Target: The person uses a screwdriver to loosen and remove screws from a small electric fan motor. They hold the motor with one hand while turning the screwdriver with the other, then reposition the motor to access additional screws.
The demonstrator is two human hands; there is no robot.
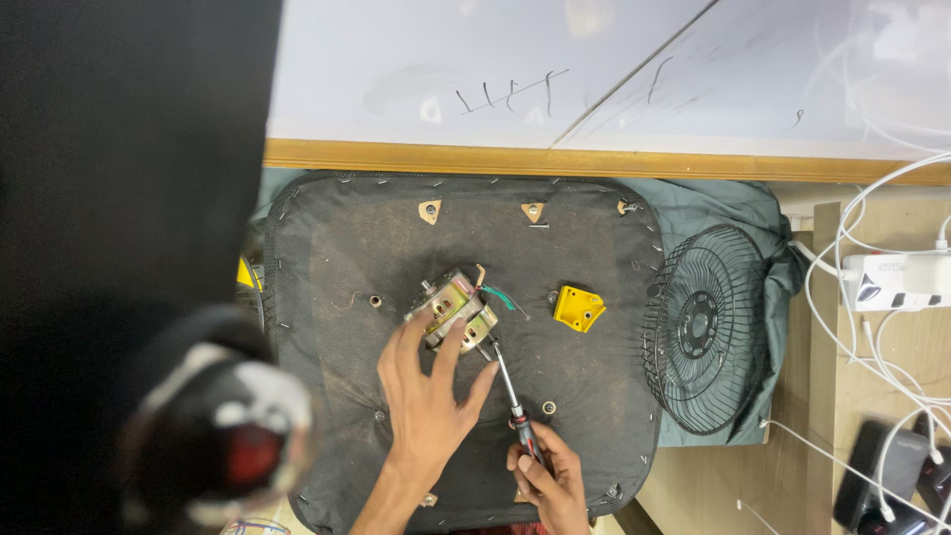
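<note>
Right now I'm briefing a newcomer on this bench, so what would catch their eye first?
First, the two hands at the centre: the left hand presses a small motor down on a black pad, while the right hand holds a screwdriver with its tip at the motor. Next, a yellow bracket lies right of the motor, and a black fan guard lies beyond the pad's right edge.
</note>
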